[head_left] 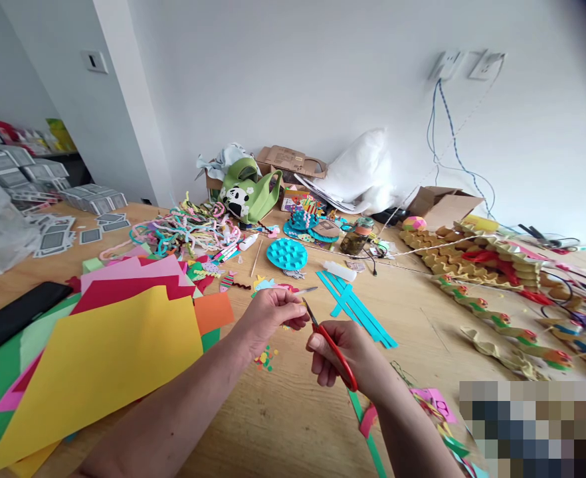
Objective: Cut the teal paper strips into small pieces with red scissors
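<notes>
My right hand (333,345) is closed around the handles of red-handled scissors (341,362), whose dark blade points up and left toward my left hand (277,311). My left fingers are pinched together at the blade tip. What they hold is too small to make out, though a speck of yellow shows there. A thin grey pointed piece (307,290) juts out just beyond those fingers. Below my hands, small round paper dots (264,358) in green, yellow and orange lie on the wooden table (283,425). Blue paper strips (357,309) lie beyond my right hand.
Coloured paper sheets (123,352) spread at left, with tangled pipe cleaners (188,226) behind. A turquoise bumpy disc (286,253), a white bottle (339,271) and a jar (355,240) stand farther back. Egg-carton pieces (442,255) cover the right. A green bag (253,192) rests near the wall.
</notes>
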Tool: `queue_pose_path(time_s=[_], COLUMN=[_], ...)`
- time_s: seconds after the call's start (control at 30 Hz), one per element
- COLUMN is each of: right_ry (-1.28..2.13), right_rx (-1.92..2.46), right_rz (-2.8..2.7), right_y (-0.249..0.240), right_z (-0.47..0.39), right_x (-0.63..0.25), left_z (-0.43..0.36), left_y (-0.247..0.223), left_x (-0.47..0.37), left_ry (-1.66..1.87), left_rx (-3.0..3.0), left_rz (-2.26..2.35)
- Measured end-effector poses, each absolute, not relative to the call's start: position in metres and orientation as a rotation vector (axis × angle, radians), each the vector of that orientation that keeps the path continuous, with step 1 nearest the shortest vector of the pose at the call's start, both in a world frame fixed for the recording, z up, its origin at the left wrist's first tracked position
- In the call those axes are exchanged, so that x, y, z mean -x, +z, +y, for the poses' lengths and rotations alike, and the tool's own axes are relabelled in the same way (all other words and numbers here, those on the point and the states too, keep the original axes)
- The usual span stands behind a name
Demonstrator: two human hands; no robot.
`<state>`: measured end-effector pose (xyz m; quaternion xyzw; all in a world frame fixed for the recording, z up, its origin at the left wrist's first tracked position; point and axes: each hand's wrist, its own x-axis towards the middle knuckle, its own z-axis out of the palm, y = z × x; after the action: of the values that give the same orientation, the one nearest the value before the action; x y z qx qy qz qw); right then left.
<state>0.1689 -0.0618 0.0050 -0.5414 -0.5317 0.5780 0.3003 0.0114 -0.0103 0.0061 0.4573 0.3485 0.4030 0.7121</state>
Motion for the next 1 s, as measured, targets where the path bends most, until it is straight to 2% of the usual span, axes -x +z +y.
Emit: queue_pose_path(time_s=[1.0], right_ry=[1.537], right_rx=[1.478], right_rz=[-1.474], right_y=[0.0088], right_z=[-0.0635], right_x=[-0.1716], left_z=[-0.0095], left_y=[0.0071], left_x=[-0.0079], left_ry=[0.880], left_rx=[-1.051], left_rz=[0.782])
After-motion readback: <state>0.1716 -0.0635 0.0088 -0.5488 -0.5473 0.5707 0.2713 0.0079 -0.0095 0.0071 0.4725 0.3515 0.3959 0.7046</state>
